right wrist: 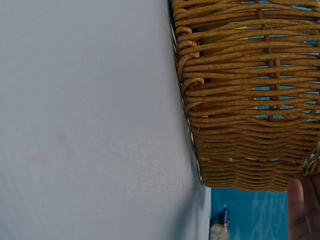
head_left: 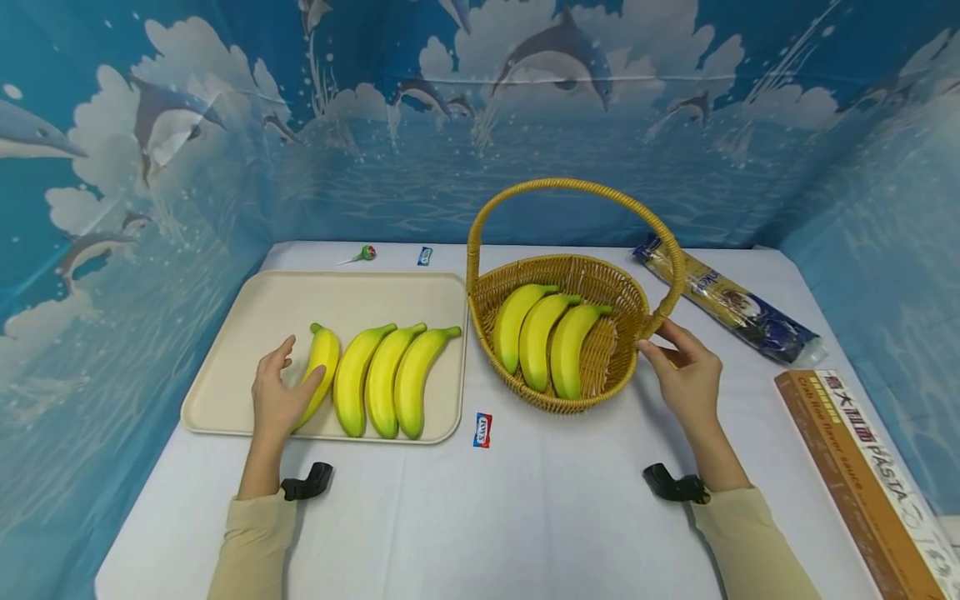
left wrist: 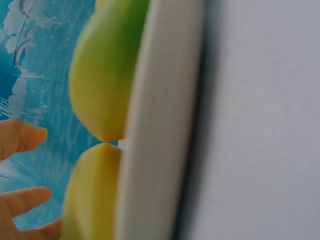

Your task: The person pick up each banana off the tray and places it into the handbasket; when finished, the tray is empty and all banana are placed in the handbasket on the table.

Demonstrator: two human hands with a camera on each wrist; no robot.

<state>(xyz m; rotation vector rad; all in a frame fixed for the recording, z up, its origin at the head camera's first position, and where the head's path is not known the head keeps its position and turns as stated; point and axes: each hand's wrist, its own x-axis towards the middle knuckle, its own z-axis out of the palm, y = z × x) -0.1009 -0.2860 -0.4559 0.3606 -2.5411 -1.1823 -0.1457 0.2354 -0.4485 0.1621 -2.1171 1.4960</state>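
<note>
Yellow bananas: we are resting our left hand (head_left: 279,400) on the leftmost banana (head_left: 321,367) of four lying on the cream tray (head_left: 225,392), fingers loose and not yet curled round it. Our right hand (head_left: 684,375) is steadying the wicker basket (head_left: 630,367) at its handle base, fingers relaxed against it; three bananas are lying inside. Pick-up step seems underway; next we are needing a firm grip, then lifting over the bench (head_left: 487,517) toward the basket.

staged recording booth | dolphin-print backdrop (head_left: 480,125) on three sides | white-clothed table (head_left: 525,517)
</note>
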